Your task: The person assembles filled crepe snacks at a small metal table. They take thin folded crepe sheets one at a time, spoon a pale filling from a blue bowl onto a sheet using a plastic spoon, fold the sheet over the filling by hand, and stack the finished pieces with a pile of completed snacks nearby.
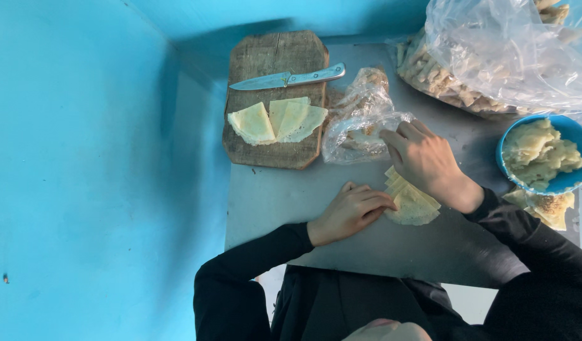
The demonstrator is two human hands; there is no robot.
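Centre of frame: a stack of pale yellow thin wrappers (412,203), cut to wedge shape, lies flat on the grey table (272,196). The edges are fanned so several layers show; the surface is matte and slightly mottled.

The left hand (353,210) rests just left of the stack, fingers curled and pressed together, fingertips touching the stack's left edge. It presses rather than grasps; nothing is enclosed in it.

The right hand (423,158) lies above the stack and covers its upper corner. Its fingers are bent and reach into the mouth of a small clear plastic bag (354,136); whether they pinch anything inside cannot be told.

Upper centre: a worn wooden cutting board (272,57) carries three more folded wrapper pieces (275,121) and a metal-handled knife (288,78) lying across it.

Right edge: a blue bowl (565,183) holds a pale lumpy filling. Upper right: a large clear bag (493,50) of light-coloured pieces. The surrounding walls are turquoise.
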